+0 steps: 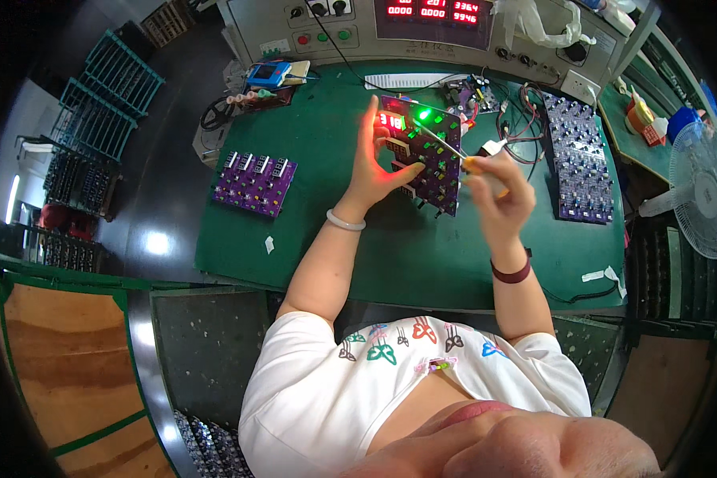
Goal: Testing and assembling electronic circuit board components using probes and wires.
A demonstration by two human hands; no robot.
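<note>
A purple circuit board is held up on edge above the green bench, near its middle and in front of the grey test console. The board is gripped by the left hand: its grip is pressed onto the board's left edge, with the index finger stretched up along that edge and the thumb laid across the board's face. A red numeric display and green lights are lit on the board.

A thin screwdriver with a yellow handle is pinched in the grip of the right hand, and its metal tip is laid against the board's face among the lit parts.

A second purple board is left flat on the bench well to the left, and a long panel of purple boards lies to the right. A tangle of wires is seen just behind the held board.
</note>
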